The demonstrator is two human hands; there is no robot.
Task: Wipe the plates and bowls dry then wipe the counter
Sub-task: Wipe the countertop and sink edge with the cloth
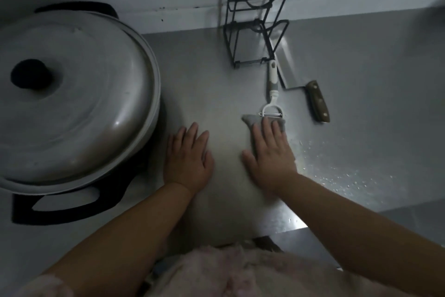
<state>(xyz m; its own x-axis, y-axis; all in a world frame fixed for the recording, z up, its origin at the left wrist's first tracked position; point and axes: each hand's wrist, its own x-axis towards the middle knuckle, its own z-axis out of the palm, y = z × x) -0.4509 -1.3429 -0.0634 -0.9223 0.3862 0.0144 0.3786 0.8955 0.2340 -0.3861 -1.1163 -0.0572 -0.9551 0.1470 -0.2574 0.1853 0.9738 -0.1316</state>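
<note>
Now | right hand (pixel 269 152) flat on cloth (pixel 250 121) | left hand (pixel 189 154) flat, empty | risk: cloth bumps peeler (pixel 272 104) mid-frame

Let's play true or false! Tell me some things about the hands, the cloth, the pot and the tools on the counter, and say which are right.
1. The right hand presses a grey cloth on the counter. True.
2. The left hand holds the peeler. False: it lies flat and empty on the counter.
3. The pot has its lid on. True.
4. The cleaver sits inside the rack. False: it lies on the counter beside it.
5. Water drops show right of the right hand. True.
</note>
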